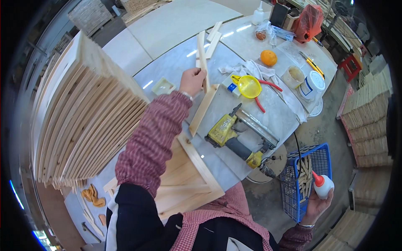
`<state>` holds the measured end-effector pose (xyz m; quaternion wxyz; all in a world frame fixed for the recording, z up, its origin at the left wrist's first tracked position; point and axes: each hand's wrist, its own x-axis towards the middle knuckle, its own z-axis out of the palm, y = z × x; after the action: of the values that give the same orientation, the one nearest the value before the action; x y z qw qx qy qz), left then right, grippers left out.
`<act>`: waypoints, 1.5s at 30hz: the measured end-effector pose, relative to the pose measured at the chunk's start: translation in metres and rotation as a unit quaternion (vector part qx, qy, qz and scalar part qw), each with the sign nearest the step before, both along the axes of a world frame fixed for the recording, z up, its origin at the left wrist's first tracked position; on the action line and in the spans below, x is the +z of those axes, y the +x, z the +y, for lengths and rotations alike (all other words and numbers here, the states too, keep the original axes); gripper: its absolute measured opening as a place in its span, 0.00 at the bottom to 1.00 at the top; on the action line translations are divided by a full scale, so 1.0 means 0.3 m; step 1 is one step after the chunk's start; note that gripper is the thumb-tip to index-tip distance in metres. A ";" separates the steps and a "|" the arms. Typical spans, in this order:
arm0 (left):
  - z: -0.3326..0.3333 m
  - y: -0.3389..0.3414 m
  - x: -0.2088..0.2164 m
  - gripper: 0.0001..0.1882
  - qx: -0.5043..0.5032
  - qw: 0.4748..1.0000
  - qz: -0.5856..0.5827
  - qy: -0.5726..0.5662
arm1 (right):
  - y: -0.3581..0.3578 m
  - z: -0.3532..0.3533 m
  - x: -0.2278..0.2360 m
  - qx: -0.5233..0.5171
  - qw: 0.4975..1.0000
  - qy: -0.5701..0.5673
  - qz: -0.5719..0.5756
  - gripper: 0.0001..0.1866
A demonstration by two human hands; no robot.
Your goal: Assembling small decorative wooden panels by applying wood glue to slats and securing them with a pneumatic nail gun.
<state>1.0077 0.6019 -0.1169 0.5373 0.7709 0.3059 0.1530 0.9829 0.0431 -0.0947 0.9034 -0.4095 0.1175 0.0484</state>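
Observation:
My left hand (193, 81) reaches out over the table with its fingers closed on a narrow wooden strip (202, 52). Just below that hand, another wooden strip (202, 109) lies at a slant. Off to the lower right, my right hand (317, 207) is wrapped round a white squeeze bottle (324, 188) with a red nozzle, tipped up to the left. Against my body rests a wooden panel (180, 173) with strips along its edges, partly covered by my left sleeve. A yellow and black nail gun (234, 140) lies to the right of it.
A tall stack of wooden panels (90, 113) stands at the left. Pliers with red handles (270, 85), a yellow round container (249, 86), an orange (268, 58) and a white tub (312, 85) sit on the right side. Below is a blue basket (293, 201) of wood scraps.

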 end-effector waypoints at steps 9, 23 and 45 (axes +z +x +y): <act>-0.301 -0.794 0.184 0.14 -0.046 0.953 -0.051 -0.295 | -0.137 -0.021 0.007 0.107 0.992 0.071 -0.011 0.26; -0.211 -1.414 -0.025 0.18 -0.034 0.981 0.150 0.118 | -0.297 0.086 0.004 0.195 0.973 0.114 -0.048 0.26; -0.348 -1.266 -0.101 0.18 -0.029 0.934 0.066 0.351 | -0.370 0.232 0.016 0.200 0.978 0.062 -0.013 0.24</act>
<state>0.6278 0.4974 -0.1472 0.2152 0.9272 0.2451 0.1843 0.8719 0.1127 -0.0899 0.9005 -0.3685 0.0177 0.2302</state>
